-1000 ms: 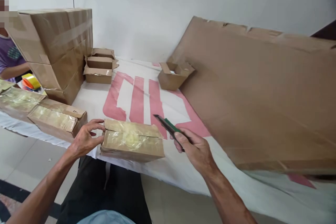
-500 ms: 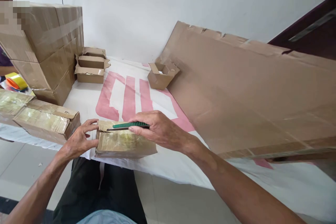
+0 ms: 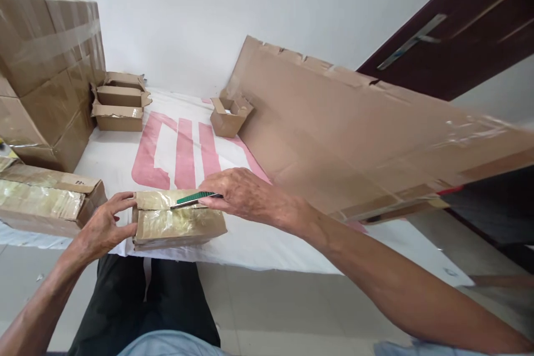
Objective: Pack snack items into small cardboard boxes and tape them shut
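Note:
A small taped cardboard box (image 3: 179, 228) lies at the front edge of the cloth-covered table. My left hand (image 3: 98, 231) grips its left end, thumb low and fingers higher up, steadying it. In my right hand (image 3: 233, 192) is a green utility knife (image 3: 194, 198), closed in the fingers. The knife points left, and its blade tip meets the seam along the box's top, where the tape looks slit toward the left end.
Taped boxes (image 3: 41, 200) line the table edge at left, with large stacked cartons (image 3: 62, 72) behind. Opened small boxes (image 3: 119, 122) stand near the wall. Another open box (image 3: 227, 124) sits beside a big cardboard sheet (image 3: 317, 122) leaning at right. A dark door (image 3: 459, 28) is beyond.
The view has swung to the right, so the scene sits further left. The knife blade has moved rightward along the box's seam. My left hand stays on the box's end.

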